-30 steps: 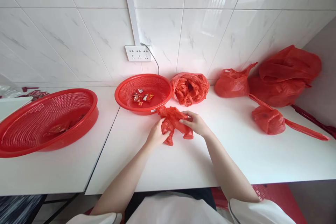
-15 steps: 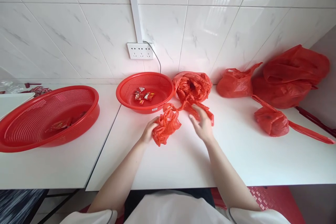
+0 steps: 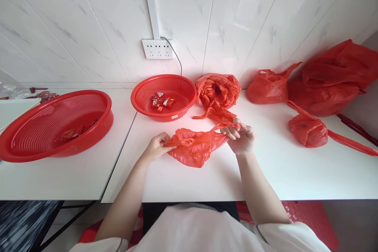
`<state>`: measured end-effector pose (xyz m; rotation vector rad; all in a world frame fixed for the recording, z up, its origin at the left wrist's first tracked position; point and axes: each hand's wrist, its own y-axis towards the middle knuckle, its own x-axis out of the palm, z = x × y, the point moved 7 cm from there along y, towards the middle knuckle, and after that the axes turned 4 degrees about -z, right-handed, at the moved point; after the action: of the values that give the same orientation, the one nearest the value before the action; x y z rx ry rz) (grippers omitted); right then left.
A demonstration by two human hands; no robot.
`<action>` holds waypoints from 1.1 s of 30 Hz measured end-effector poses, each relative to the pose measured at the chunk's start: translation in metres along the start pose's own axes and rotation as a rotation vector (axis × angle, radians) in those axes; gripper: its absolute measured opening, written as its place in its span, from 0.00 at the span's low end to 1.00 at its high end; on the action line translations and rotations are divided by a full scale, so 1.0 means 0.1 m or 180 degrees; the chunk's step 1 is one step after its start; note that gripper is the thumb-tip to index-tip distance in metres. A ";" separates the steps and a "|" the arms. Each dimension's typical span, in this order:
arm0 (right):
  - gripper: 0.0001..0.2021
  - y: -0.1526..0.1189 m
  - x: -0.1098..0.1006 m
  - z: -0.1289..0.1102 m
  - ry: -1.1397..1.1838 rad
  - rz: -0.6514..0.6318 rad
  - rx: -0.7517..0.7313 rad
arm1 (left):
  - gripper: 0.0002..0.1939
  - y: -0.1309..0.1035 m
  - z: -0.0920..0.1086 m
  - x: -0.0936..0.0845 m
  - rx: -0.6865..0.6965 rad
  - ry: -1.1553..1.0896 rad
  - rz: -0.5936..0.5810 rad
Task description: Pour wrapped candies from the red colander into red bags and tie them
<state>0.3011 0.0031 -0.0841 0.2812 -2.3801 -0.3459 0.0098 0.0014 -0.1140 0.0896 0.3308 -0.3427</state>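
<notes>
Stretch is new: my left hand (image 3: 156, 146) and right hand (image 3: 240, 138) now pinch the thin red plastic bag (image 3: 195, 149) apart (mouth probably opening), just before the small red mesh basket (image 3: 164, 96).

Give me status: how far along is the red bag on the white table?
Done: one red bag is out on the table. In hand: left hand and right hand stretch it apart. Left: nothing inside it; sweets sit in the small basket.

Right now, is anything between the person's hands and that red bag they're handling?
Nothing visible: the left hand and right hand already pinch the red bag at opposite ends, stretched above the white table.
</notes>
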 end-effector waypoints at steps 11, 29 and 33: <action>0.22 -0.01 0.71 0.11 -0.0808 -0.0814 -0.0082 | 0.13 -0.82 1.56 0.65 0.1662 0.1607 -0.0562; 0.25 -0.07 0.76 -0.08 -0.3984 -0.1913 0.0081 | 0.22 -0.14 0.10 0.07 -0.1773 0.3451 -0.0338; 0.17 -0.05 0.99 -0.30 -0.5383 -0.1058 -0.0400 | 0.23 -0.16 0.12 0.16 -0.1700 0.3262 -0.0318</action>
<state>0.2502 -0.0360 -0.0032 0.4019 -3.9008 -1.2597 0.0222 -0.0200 -0.1085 -0.2933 1.4323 -0.2747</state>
